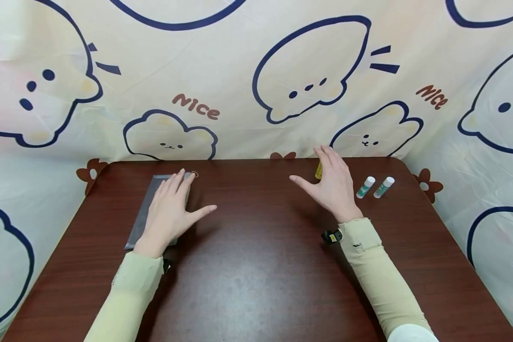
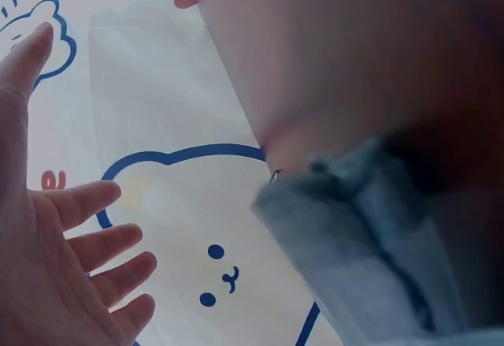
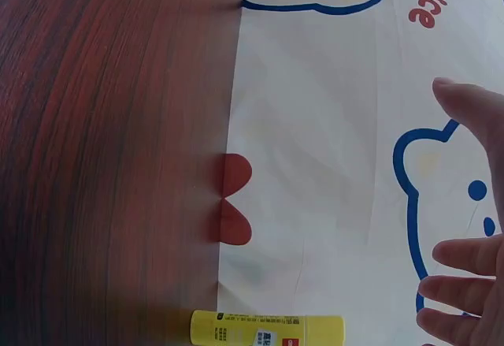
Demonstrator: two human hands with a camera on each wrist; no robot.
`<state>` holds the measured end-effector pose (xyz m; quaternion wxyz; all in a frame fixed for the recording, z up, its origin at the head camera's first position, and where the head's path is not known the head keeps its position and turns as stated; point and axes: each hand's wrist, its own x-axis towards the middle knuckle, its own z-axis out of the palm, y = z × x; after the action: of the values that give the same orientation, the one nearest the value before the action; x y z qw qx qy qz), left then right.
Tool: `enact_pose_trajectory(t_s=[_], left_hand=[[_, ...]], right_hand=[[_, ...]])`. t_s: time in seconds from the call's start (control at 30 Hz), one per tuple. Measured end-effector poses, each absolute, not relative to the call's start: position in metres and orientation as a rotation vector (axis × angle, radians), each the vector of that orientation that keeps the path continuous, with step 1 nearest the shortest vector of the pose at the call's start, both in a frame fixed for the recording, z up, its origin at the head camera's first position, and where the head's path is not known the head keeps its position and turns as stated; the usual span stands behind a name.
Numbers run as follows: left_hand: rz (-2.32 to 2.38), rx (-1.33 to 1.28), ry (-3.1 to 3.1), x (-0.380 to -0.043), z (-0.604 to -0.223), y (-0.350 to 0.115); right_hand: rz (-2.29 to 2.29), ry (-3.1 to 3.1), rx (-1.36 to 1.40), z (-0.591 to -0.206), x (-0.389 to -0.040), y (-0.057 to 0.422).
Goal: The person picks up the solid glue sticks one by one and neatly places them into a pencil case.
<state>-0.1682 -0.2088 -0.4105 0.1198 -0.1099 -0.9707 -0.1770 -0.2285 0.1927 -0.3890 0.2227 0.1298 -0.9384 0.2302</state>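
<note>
My left hand [image 1: 166, 211] hovers over a flat grey pouch [image 1: 143, 219] at the left of the table, fingers extended and thumb spread out. A small ring [image 1: 194, 174] shows at the pouch's far right corner. In the left wrist view the pouch [image 2: 354, 259] looks blurred and translucent, apart from the fingers. Over the far right of the table, my right hand [image 1: 333, 185] is held with straight fingers and holds nothing. Partly hidden behind it stands a yellow glue stick [image 1: 318, 171]; the right wrist view shows its printed label [image 3: 268, 330].
Two white-capped glue sticks [image 1: 365, 187] with teal labels stand right of my right hand. The dark brown wooden table [image 1: 256, 266] meets a cream curtain [image 1: 239, 85] printed with blue-outlined cartoon figures along its back and sides.
</note>
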Motion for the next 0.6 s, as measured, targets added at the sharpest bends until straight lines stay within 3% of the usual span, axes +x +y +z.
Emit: enact_pose_trajectory(t_s=[0.6], left_hand=[[-0.670, -0.220, -2.907, -0.147, -0.422, -0.226]], right_hand=[[0.695, -2.562, 0.276, -0.388, -0.221, 0.216]])
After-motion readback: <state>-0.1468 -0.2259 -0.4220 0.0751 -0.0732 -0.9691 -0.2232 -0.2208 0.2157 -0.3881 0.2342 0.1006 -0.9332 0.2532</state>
